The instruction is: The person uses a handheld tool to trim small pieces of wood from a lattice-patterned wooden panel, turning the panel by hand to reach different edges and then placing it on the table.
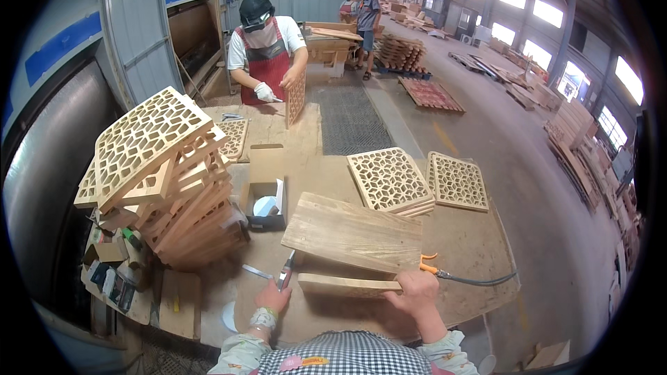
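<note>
My left hand (273, 297) is closed round a slim knife-like tool (284, 272) with a dark grip, its pale tip pointing away from me. My right hand (419, 294) grips the right end of a wooden panel (347, 285) standing on its long edge; most of its face is hidden. Just beyond lies a flat plain wooden board (354, 230), tilted slightly. An orange air gun (429, 264) on a black hose rests by that board's right end. Beside my left hand is a thin pale strip (258, 272).
Lattice-cut panels (390, 179) lie stacked at the table's far right, with more (458, 180) beside them. A tall leaning pile of panels (149, 146) rises at left. An open box (265, 205) stands mid-table. Across from me a co-worker (267, 55) holds a panel upright.
</note>
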A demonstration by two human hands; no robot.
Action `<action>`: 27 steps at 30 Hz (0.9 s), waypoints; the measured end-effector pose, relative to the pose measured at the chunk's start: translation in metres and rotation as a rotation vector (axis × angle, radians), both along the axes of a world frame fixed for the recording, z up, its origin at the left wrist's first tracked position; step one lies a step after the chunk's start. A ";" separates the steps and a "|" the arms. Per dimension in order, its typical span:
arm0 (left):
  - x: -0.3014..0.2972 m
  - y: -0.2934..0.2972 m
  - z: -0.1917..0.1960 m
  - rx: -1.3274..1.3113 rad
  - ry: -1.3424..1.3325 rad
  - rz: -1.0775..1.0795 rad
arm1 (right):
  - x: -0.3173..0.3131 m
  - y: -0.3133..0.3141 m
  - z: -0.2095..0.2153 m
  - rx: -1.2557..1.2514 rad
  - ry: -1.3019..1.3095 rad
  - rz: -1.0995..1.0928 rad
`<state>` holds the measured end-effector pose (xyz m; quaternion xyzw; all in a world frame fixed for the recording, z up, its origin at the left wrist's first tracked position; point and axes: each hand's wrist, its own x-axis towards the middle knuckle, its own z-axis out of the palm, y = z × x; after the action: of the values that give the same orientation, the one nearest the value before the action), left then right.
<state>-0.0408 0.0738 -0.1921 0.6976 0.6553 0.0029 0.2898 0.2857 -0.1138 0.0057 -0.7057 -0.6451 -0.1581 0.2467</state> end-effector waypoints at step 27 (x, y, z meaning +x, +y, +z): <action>-0.097 -0.148 0.014 -0.796 -1.540 0.576 | 0.017 0.004 0.030 -0.260 0.142 0.039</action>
<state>-0.1382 -0.0744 -0.1786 0.1609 0.3823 0.3133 0.8543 0.3023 -0.1094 0.0361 -0.7284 -0.6547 -0.0183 0.2012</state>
